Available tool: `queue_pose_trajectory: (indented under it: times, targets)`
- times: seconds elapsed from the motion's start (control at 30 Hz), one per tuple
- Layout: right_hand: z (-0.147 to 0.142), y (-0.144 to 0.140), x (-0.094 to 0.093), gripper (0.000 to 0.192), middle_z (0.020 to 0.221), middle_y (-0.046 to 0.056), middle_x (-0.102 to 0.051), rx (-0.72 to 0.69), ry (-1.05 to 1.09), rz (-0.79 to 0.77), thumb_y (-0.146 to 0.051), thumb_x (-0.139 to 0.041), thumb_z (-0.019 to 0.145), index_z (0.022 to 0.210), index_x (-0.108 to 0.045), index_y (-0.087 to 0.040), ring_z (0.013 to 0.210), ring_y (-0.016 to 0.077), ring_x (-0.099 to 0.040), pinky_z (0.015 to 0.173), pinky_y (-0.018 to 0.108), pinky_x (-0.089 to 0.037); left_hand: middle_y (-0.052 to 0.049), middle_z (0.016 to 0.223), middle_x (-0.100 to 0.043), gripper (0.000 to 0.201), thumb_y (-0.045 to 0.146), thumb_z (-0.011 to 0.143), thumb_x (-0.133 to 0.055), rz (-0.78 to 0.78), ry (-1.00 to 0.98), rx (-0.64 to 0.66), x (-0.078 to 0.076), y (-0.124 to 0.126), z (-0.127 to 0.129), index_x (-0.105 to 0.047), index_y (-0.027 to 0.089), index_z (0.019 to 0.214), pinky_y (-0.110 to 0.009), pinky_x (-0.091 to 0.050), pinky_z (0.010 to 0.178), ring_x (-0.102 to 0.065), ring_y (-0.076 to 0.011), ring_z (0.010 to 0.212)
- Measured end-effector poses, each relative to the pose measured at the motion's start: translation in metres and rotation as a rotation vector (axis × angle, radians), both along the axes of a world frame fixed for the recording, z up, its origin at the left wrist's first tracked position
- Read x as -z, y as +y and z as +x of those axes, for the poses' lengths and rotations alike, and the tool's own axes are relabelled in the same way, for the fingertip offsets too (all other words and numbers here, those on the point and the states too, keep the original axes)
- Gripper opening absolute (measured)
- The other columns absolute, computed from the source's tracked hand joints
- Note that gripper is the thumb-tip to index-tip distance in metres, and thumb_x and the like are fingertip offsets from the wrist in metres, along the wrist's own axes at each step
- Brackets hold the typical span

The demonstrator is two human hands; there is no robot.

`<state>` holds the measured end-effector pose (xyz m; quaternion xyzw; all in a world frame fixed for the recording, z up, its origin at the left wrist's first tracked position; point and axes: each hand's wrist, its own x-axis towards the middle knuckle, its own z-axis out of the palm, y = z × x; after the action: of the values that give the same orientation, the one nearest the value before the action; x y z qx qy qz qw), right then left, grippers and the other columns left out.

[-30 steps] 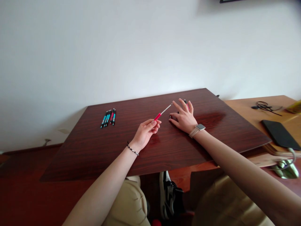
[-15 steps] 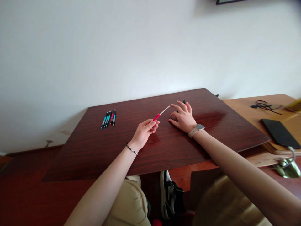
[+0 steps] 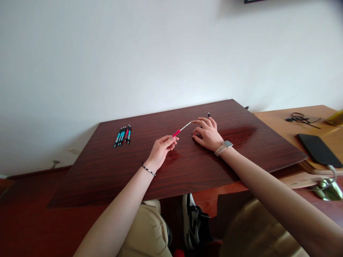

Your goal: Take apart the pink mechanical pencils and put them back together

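My left hand [image 3: 163, 149] pinches the pink barrel of a pen [image 3: 176, 133] between thumb and fingers. A thin pale refill [image 3: 186, 126] sticks out of the barrel, slanting up to the right. Its far end meets the index fingertip of my right hand [image 3: 207, 132], whose fingers are curved and spread apart. Beyond those fingers shows a black pen piece [image 3: 209, 115], mostly hidden by the hand. Another small dark piece [image 3: 190, 136] lies by the right thumb tip. Several blue and black pens [image 3: 122, 136] lie side by side on the left, one pink pen [image 3: 127, 135] among them.
The dark wood tabletop [image 3: 150, 185] stands against a white wall [image 3: 160, 57]. A lighter wooden desk [image 3: 278, 117] adjoins at right, bearing a black phone-like slab [image 3: 318, 149] and a coiled black cable [image 3: 301, 119]. My shoe [image 3: 190, 221] is below the front edge.
Both hands have shifted very slightly left with the pink barrel and refill, and the camera view has moved a little. The refill still meets the right index fingertip. The row of pens is unchanged.
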<state>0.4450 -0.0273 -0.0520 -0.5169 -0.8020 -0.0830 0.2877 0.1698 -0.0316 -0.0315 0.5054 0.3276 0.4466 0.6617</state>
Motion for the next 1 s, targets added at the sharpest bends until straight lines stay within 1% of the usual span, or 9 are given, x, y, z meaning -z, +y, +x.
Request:
queue_pose_trajectory:
  times: [0.2, 0.33, 0.4, 0.47, 0.53, 0.67, 0.77, 0.87, 1.0]
  targets:
    - [0.001, 0.0, -0.001, 0.013, 0.149, 0.009, -0.064, -0.019, 0.015, -0.007, -0.033, -0.065, 0.097, 0.097, -0.075, -0.025, 0.148, 0.037, -0.044, 0.129, 0.068, -0.02, -0.007, 0.089, -0.069, 0.026, 0.041, 0.088, -0.083, 0.018, 0.031, -0.024, -0.003, 0.002, -0.003, -0.085, 0.016, 0.096, -0.028, -0.042, 0.072, -0.054, -0.0127, 0.077]
    - [-0.003, -0.003, -0.003, 0.026, 0.158, 0.008, -0.058, -0.062, -0.037, -0.014, -0.029, -0.06, 0.1, 0.118, -0.078, -0.028, 0.153, 0.0362, -0.039, 0.13, 0.067, -0.02, -0.006, 0.087, -0.069, 0.026, 0.041, 0.087, -0.084, 0.035, 0.049, -0.081, -0.003, 0.006, -0.006, -0.085, 0.017, 0.096, -0.028, -0.041, 0.071, -0.054, -0.0124, 0.076]
    - [-0.004, -0.004, -0.002, 0.035, 0.162, 0.005, -0.055, -0.106, -0.103, -0.027, -0.024, -0.056, 0.102, 0.13, -0.076, -0.032, 0.156, 0.0353, -0.036, 0.13, 0.067, -0.019, -0.006, 0.087, -0.068, 0.025, 0.041, 0.087, -0.084, 0.039, 0.049, -0.096, -0.002, 0.007, -0.007, -0.085, 0.017, 0.095, -0.027, -0.041, 0.07, -0.054, -0.012, 0.076]
    - [-0.005, -0.004, -0.002, 0.042, 0.163, 0.003, -0.055, -0.136, -0.15, -0.034, -0.02, -0.055, 0.102, 0.136, -0.074, -0.035, 0.157, 0.0349, -0.036, 0.13, 0.068, -0.017, -0.005, 0.086, -0.067, 0.025, 0.04, 0.087, -0.083, 0.042, 0.06, -0.101, -0.002, 0.007, -0.006, -0.085, 0.017, 0.095, -0.026, -0.04, 0.07, -0.053, -0.0116, 0.075]
    - [-0.006, -0.004, -0.001, 0.043, 0.163, 0.002, -0.056, -0.143, -0.173, -0.032, -0.019, -0.056, 0.101, 0.137, -0.074, -0.036, 0.156, 0.0357, -0.036, 0.13, 0.071, -0.015, -0.005, 0.086, -0.067, 0.025, 0.041, 0.087, -0.084, 0.047, 0.079, -0.099, -0.002, 0.006, -0.006, -0.085, 0.017, 0.094, -0.026, -0.04, 0.069, -0.052, -0.0116, 0.075]
    - [-0.006, -0.004, -0.002, 0.037, 0.159, 0.004, -0.058, -0.119, -0.184, -0.019, -0.02, -0.057, 0.101, 0.129, -0.078, -0.034, 0.156, 0.0377, -0.037, 0.129, 0.074, -0.012, -0.005, 0.086, -0.067, 0.026, 0.042, 0.087, -0.084, 0.054, 0.091, -0.097, -0.003, 0.005, -0.005, -0.085, 0.017, 0.095, -0.027, -0.039, 0.069, -0.052, -0.0121, 0.075]
    - [-0.008, -0.005, -0.004, 0.044, 0.158, 0.005, -0.06, -0.128, -0.161, -0.007, -0.017, -0.054, 0.102, 0.139, -0.072, -0.034, 0.156, 0.0353, -0.039, 0.131, 0.071, -0.013, -0.006, 0.086, -0.067, 0.027, 0.042, 0.086, -0.083, 0.056, 0.089, -0.101, -0.003, 0.005, -0.005, -0.085, 0.017, 0.095, -0.027, -0.04, 0.069, -0.052, -0.0124, 0.075]
    - [-0.012, -0.006, -0.006, 0.048, 0.16, 0.004, -0.059, -0.217, -0.172, -0.013, -0.018, -0.054, 0.103, 0.147, -0.066, -0.034, 0.156, 0.0335, -0.04, 0.132, 0.068, -0.014, -0.006, 0.086, -0.067, 0.027, 0.042, 0.086, -0.083, 0.059, 0.099, -0.099, -0.002, 0.005, -0.005, -0.085, 0.017, 0.095, -0.027, -0.04, 0.069, -0.053, -0.0124, 0.075]
    - [-0.014, -0.006, -0.006, 0.035, 0.155, 0.003, -0.064, -0.306, -0.174, -0.037, -0.027, -0.057, 0.105, 0.135, -0.073, -0.033, 0.155, 0.0345, -0.042, 0.131, 0.068, -0.019, -0.006, 0.086, -0.067, 0.027, 0.042, 0.086, -0.083, 0.068, 0.101, -0.1, -0.003, 0.005, -0.005, -0.085, 0.017, 0.095, -0.028, -0.04, 0.069, -0.053, -0.0128, 0.075]
